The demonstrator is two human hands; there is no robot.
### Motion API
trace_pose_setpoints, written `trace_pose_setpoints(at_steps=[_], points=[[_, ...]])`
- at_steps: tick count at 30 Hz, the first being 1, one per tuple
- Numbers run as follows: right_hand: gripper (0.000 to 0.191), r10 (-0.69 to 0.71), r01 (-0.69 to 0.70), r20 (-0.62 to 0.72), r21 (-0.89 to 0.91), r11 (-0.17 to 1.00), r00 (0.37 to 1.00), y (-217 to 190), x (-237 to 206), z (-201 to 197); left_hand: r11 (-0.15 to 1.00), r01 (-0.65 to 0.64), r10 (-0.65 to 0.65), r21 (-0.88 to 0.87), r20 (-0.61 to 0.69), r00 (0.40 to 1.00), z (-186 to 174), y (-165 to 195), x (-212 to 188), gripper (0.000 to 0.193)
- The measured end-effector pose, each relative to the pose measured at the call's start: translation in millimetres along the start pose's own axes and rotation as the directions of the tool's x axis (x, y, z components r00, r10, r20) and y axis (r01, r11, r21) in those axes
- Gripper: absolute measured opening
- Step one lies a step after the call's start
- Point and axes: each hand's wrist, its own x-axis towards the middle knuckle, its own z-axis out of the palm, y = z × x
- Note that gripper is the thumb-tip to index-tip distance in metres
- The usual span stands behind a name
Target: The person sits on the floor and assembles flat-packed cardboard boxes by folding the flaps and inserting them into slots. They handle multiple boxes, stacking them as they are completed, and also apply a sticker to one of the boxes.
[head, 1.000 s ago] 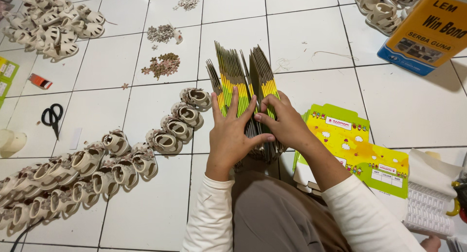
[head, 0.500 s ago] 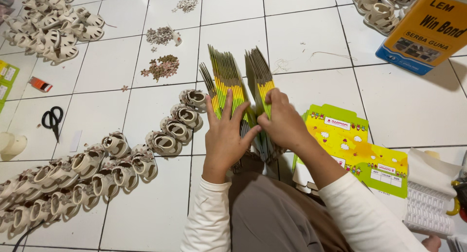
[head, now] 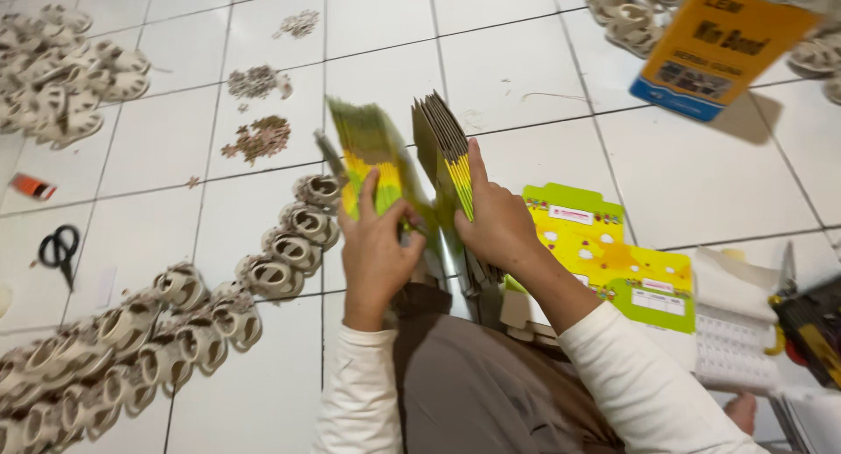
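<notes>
Two hands split a stack of flattened cardboard sleeves held upright over the lap, just above the white tiled floor (head: 701, 173). The left hand (head: 375, 248) has its fingers curled around the left bundle of sleeves (head: 368, 152), thumb and forefinger pinching the front; that bundle is blurred, showing green and yellow print. The right hand (head: 499, 222) grips the right bundle of sleeves (head: 442, 143), forefinger stretched up along its side, the other fingers wrapped behind. Here the brown cardboard edges fan out at the top (thin, layered like pages), with a yellow and green band lower down. Both bundles lean apart at the top in a V. Just right of the right wrist lies a flat yellow-green printed box (head: 604, 261). Left of the hands a row of small beige baby shoes (head: 263, 274) curves across the floor.
</notes>
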Motion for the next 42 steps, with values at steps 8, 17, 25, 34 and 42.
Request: trace_pose_setpoints(at_steps=[8, 17, 25, 34, 42], points=[[0.099, 0.229, 0.031, -0.4, 0.548, 0.836, 0.888, 60.6, -101.3, -59.5, 0.999, -0.048, 0.047, 0.014, 0.074, 0.996, 46.3, -104.2, -10.3, 0.019], [0.076, 0.648, 0.376, -0.329, 0.924, 0.071, 0.687, 180.6, -279.9, -84.9, 0.964, -0.266, 0.265, 0.02, 0.028, 0.964, 120.0, 26.2, -1.6, 0.026], [0.064, 0.821, 0.647, -0.376, 0.762, 0.01, 0.43, 261.2, -452.8, -92.3, 0.88, -0.135, 0.425, -0.456, 0.629, 0.651, 246.1, 203.8, -115.3, 0.031], [0.067, 0.871, 0.819, -0.395, 0.574, -0.015, 0.293, 304.8, -521.8, -56.5, 0.962, -0.109, 0.256, -0.252, 0.966, 0.029, 308.5, 297.0, -205.3, 0.036], [0.066, 0.886, 0.855, -0.394, 0.518, -0.006, 0.245, 309.6, -541.3, -46.2, 0.965, -0.142, 0.209, -0.222, 0.973, -0.098, 309.5, 303.0, -198.2, 0.041]])
